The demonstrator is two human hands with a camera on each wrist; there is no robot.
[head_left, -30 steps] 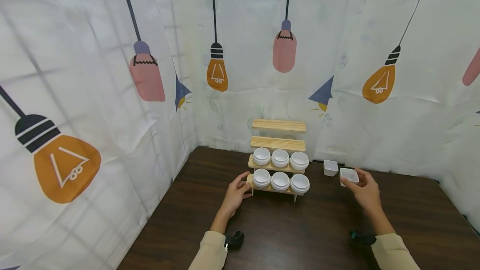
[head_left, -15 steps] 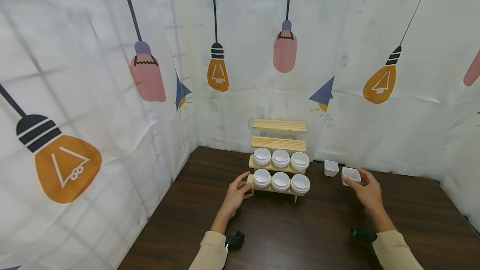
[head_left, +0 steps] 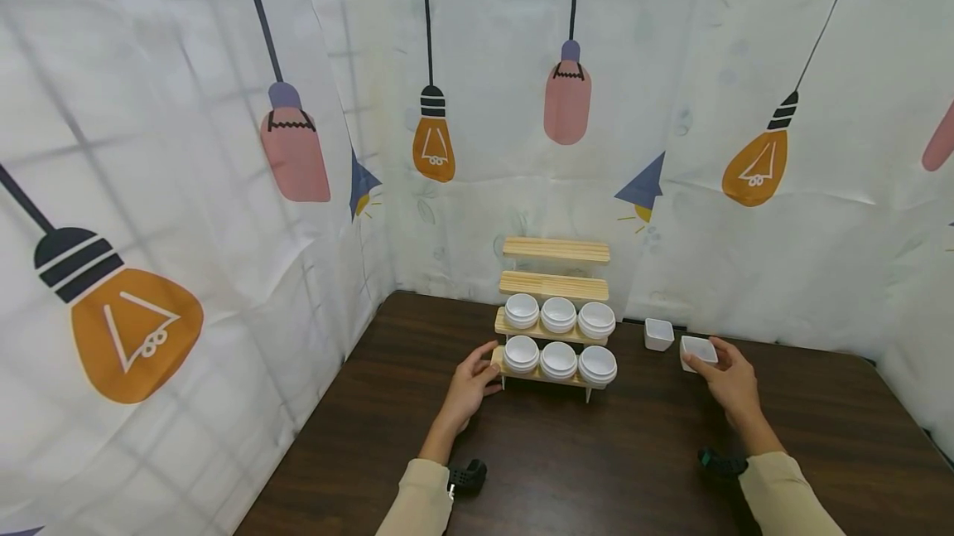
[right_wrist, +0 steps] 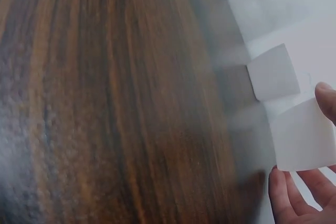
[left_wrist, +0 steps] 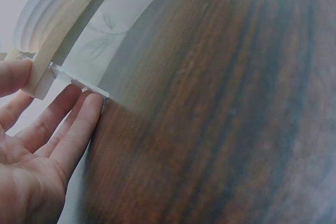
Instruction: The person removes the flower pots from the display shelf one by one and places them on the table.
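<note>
A tiered wooden display stand (head_left: 553, 285) with clear supports holds round white bowls (head_left: 558, 359) on its two lower shelves. My left hand (head_left: 470, 381) grips the left end of the bottom shelf. In the left wrist view its thumb lies on the shelf end (left_wrist: 44, 72), with the fingers below, by the clear support (left_wrist: 79, 80). To the right, my right hand (head_left: 729, 381) holds a small square white bowl (head_left: 698, 349) between thumb and fingers. A second square white bowl (head_left: 659, 335) stands just left of it; the right wrist view shows both bowls side by side.
Everything stands on a dark wood-grain table (head_left: 581, 461). Behind the stand hangs a white curtain (head_left: 492, 188) printed with lamps, and another stretch runs along the left side. The two upper shelves (head_left: 556, 249) carry no bowls.
My right hand has shifted very slightly right with the square bowl, widening its gap to the second one a little. The left hand stays at the shelf end.
</note>
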